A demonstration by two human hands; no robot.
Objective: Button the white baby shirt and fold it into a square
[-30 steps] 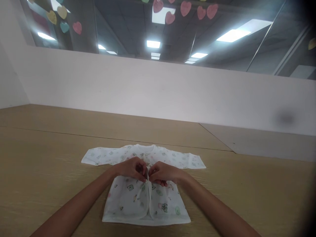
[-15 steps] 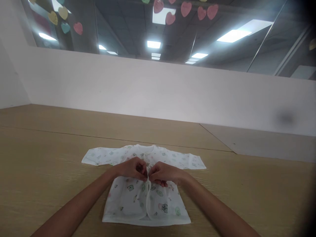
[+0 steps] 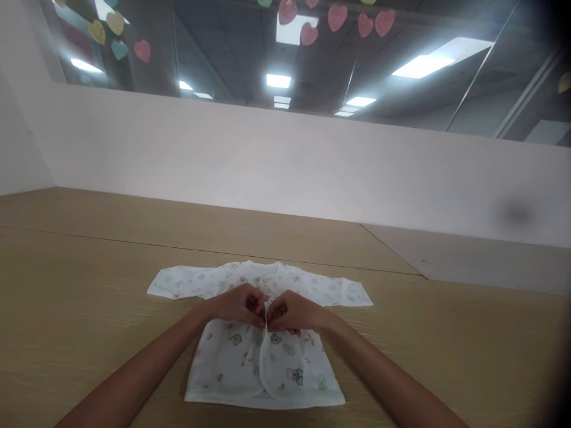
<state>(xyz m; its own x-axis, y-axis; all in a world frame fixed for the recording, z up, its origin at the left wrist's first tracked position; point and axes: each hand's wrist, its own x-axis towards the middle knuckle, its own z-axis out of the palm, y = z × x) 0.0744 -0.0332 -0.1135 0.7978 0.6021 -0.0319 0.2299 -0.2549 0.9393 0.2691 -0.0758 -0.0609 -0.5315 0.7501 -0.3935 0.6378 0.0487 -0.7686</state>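
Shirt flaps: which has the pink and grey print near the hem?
The right flap, below the right hand; the left flap shows none there.

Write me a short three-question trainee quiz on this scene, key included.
1. True or false: the left hand and the right hand are both at the front opening of the printed white shirt.
2. The printed white shirt lies on:
a) a metal tray
b) a wood-toned tabletop
c) a blue towel
3. Fill in: the coloured cutouts along the top of the view are shaped like ____.

Key:
1. True
2. b
3. hearts
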